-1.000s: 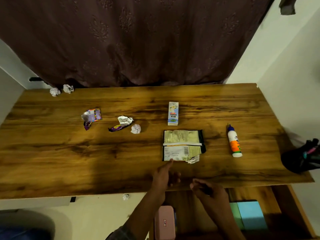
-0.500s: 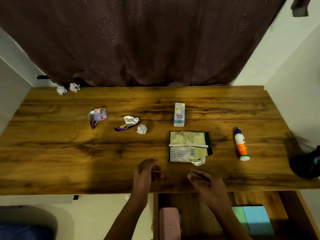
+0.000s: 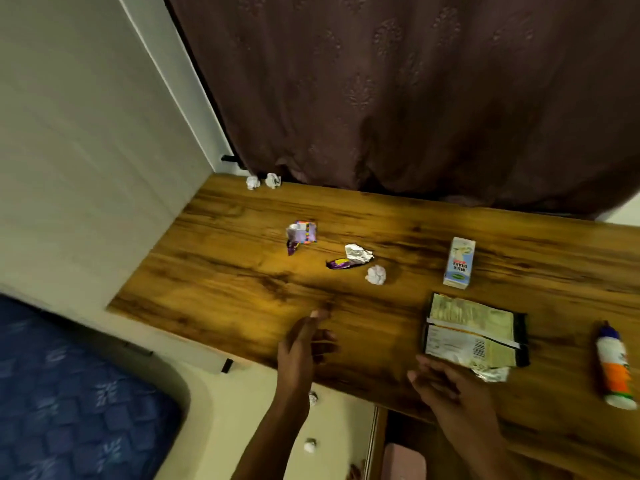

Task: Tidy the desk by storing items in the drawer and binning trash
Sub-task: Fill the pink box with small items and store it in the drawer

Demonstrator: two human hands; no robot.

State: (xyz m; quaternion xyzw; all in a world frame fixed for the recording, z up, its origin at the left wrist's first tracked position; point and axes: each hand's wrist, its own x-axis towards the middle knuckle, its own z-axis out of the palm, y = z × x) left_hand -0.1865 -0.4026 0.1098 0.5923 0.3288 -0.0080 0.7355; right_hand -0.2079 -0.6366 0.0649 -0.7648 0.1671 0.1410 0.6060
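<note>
Your left hand (image 3: 304, 344) hovers over the near edge of the surface (image 3: 242, 285), low in the middle of the frame, its fingers (image 3: 323, 336) loosely spread and holding nothing. Your right hand (image 3: 446, 393) is lower right of it, fingers relaxed and extended leftward, also holding nothing; its back lies just below the flattened foil packet (image 3: 474, 330), and you cannot tell from this view whether it touches the packet's torn silver corner.

The trash is all on the surface. Two paper balls (image 3: 263, 181) sit at the far left corner, by the curtain (image 3: 398, 91). A crumpled colourful wrapper (image 3: 302, 233) lies left of centre; right of it is a purple and silver wrapper (image 3: 351, 258), with a white paper ball (image 3: 375, 274) just beside its right end. A small milkshake carton (image 3: 459, 263) stands upright in the right half, above the foil packet. A glue bottle (image 3: 613, 367) lies on its side at the right edge of the frame, well apart from the packet.

Below the surface's near edge, at the bottom of the frame, the drawer (image 3: 377, 445) is open, with a pink case (image 3: 403, 462) partly visible inside. Two more paper scraps (image 3: 310, 445) lie on the floor beneath your left forearm. A blue patterned bed (image 3: 69, 393) fills the lower left.
</note>
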